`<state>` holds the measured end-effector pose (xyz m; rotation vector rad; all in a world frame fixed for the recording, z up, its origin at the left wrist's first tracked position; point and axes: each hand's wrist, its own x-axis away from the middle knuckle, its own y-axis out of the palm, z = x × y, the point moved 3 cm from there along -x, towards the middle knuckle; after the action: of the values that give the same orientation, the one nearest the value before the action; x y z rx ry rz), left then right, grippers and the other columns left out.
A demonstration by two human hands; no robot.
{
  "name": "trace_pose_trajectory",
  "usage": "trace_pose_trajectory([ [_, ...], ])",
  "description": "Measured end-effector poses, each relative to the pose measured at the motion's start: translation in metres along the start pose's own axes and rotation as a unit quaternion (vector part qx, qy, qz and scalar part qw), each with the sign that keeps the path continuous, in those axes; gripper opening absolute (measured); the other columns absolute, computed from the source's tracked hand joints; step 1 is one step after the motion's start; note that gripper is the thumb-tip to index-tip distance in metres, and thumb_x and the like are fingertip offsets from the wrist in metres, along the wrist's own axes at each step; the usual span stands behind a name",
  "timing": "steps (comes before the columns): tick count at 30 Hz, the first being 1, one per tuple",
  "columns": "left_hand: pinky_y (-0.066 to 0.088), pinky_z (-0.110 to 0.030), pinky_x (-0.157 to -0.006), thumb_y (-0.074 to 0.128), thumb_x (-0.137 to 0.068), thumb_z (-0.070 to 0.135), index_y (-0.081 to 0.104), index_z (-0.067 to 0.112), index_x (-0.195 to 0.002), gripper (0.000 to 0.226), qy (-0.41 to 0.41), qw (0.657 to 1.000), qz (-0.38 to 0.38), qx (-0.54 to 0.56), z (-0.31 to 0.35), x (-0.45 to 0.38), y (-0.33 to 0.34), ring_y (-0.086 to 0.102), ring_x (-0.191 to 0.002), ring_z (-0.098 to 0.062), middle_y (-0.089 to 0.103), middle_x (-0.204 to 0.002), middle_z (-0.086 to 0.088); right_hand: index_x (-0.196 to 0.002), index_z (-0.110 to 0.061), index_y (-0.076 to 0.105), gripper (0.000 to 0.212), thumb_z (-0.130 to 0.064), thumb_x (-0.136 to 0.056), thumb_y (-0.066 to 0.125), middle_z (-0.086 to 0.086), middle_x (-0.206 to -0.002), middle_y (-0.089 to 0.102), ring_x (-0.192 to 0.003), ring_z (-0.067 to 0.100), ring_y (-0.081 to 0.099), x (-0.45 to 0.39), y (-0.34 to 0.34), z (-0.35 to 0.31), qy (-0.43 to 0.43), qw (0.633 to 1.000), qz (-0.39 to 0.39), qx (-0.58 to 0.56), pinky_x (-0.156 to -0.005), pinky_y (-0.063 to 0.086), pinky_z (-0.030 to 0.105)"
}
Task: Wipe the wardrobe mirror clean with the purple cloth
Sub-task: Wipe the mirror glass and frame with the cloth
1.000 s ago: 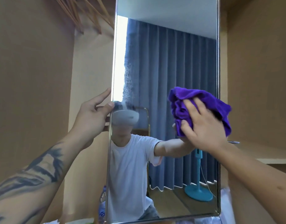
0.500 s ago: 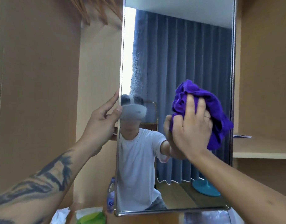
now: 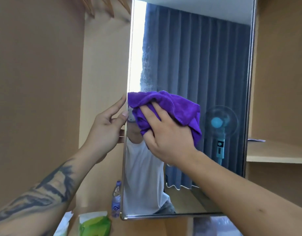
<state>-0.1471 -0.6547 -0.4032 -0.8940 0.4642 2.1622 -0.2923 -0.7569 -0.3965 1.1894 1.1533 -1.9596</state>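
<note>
**Cloth worked against the mirror's left edge**

The wardrobe mirror (image 3: pixel 198 65) hung upright in front of you, its frame catching light down the left side. You had the purple cloth (image 3: pixel 172 106) bunched flat on the glass about midway up, its corner reaching right to the left frame edge. Your right hand (image 3: pixel 165 133) lay spread over the cloth, fingers nearly straight and pressing it onto the glass rather than curling round it; that flat palm probably gave you wide, even contact for wiping.

Directly above the cloth on the mirror, near the left edge, a hazy speckled band (image 3: pixel 146 68) showed, seemingly a patch not yet wiped. The rest of the glass to the right of the cloth looked clear, reflecting a curtain and a fan.

Your left hand (image 3: pixel 109 128) sat at the mirror's left frame, level with the cloth, fingers extended and loosely open. The thumb tip touched the frame edge; no closed grasp showed. It appeared to steady the panel against the push of your wiping hand.

Below the mirror's lower left corner stood a water bottle (image 3: pixel 116 200), with a green and white packet (image 3: pixel 95 223) just left of it. Right of the mirror, a wooden shelf (image 3: pixel 279 154) jutted out.
</note>
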Motion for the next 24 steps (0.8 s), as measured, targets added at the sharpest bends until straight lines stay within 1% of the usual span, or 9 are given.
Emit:
trace_pose_trajectory([
  [4,0.054,-0.033,-0.061,0.058,-0.106,0.025,0.057,0.056,-0.138,0.045,0.0,1.0,0.014,-0.001,-0.002,0.0,0.001,0.044,-0.07,-0.024,0.054,-0.086,-0.005,-0.155,-0.031,0.042,0.064,-0.039,-0.092,0.047,0.002,-0.16,0.044,-0.123,0.027,0.06,0.036,-0.014,0.064,0.058,0.997,0.01,0.04,-0.073,0.057,0.038],
  [7,0.054,-0.026,-0.054,0.057,-0.106,0.023,0.056,0.052,-0.141,0.046,0.012,1.0,0.022,0.0,0.0,0.002,0.004,0.047,-0.064,-0.018,0.062,-0.083,-0.001,-0.155,-0.027,0.039,0.065,-0.038,-0.092,0.043,0.008,-0.162,0.04,-0.124,0.034,0.058,0.068,-0.029,0.118,0.131,0.99,0.035,0.048,-0.082,0.055,0.043],
  [9,0.053,-0.023,-0.051,0.057,-0.106,0.023,0.056,0.053,-0.141,0.046,0.023,0.999,0.028,-0.004,0.002,0.004,0.005,0.047,-0.056,-0.013,0.066,-0.076,0.01,-0.155,-0.022,0.039,0.065,-0.037,-0.091,0.041,0.011,-0.162,0.038,-0.122,0.039,0.057,0.083,-0.037,0.143,0.161,0.985,0.047,0.044,-0.087,0.054,0.046],
  [11,0.052,-0.022,-0.05,0.056,-0.106,0.024,0.054,0.053,-0.14,0.045,0.033,0.999,0.039,-0.013,0.002,0.007,0.006,0.045,-0.051,-0.009,0.061,-0.068,0.012,-0.153,-0.015,0.043,0.067,-0.034,-0.089,0.043,0.015,-0.16,0.039,-0.122,0.043,0.055,0.089,-0.039,0.154,0.175,0.981,0.062,0.051,-0.097,0.047,0.049],
  [14,0.05,-0.018,-0.049,0.054,-0.107,0.021,0.05,0.053,-0.142,0.047,0.047,0.997,0.047,-0.029,0.002,0.017,0.008,0.042,-0.049,-0.005,0.044,-0.064,0.002,-0.153,-0.014,0.041,0.07,-0.033,-0.085,0.04,0.018,-0.16,0.037,-0.128,0.047,0.047,0.081,-0.031,0.14,0.237,0.966,0.095,0.041,-0.109,0.038,0.055],
  [17,0.05,-0.018,-0.049,0.053,-0.107,0.02,0.049,0.052,-0.142,0.048,0.029,0.998,0.042,-0.025,-0.004,0.027,0.008,0.041,-0.056,-0.012,0.033,-0.071,-0.012,-0.15,-0.013,0.043,0.068,-0.033,-0.085,0.038,0.024,-0.154,0.041,-0.116,0.05,0.053,0.07,-0.017,0.105,0.25,0.962,0.108,0.02,-0.1,0.044,0.058],
  [20,0.05,-0.019,-0.05,0.053,-0.107,0.018,0.049,0.052,-0.143,0.05,0.017,0.999,0.036,-0.034,-0.01,0.032,0.008,0.029,-0.07,-0.025,0.023,-0.076,-0.023,-0.145,-0.012,0.051,0.064,-0.031,-0.085,0.048,0.024,-0.145,0.052,-0.095,0.046,0.061,0.055,-0.002,0.059,0.171,0.982,0.084,0.009,-0.08,0.052,0.05],
  [22,0.047,-0.018,-0.048,0.053,-0.107,0.016,0.049,0.049,-0.145,0.051,0.016,0.999,0.036,-0.028,-0.011,0.032,0.009,0.028,-0.068,-0.022,0.025,-0.076,-0.019,-0.147,-0.015,0.053,0.064,-0.031,-0.085,0.053,0.02,-0.146,0.054,-0.086,0.042,0.063,0.042,0.008,0.023,0.118,0.991,0.057,-0.006,-0.071,0.054,0.045],
  [24,0.05,-0.019,-0.049,0.053,-0.106,0.018,0.051,0.047,-0.146,0.049,0.011,0.999,0.031,-0.014,-0.013,0.031,0.009,0.034,-0.067,-0.023,0.036,-0.079,-0.015,-0.152,-0.024,0.047,0.068,-0.034,-0.086,0.051,0.011,-0.153,0.051,-0.093,0.038,0.066,0.03,0.016,-0.01,0.08,0.996,0.025,-0.021,-0.068,0.057,0.045],
])
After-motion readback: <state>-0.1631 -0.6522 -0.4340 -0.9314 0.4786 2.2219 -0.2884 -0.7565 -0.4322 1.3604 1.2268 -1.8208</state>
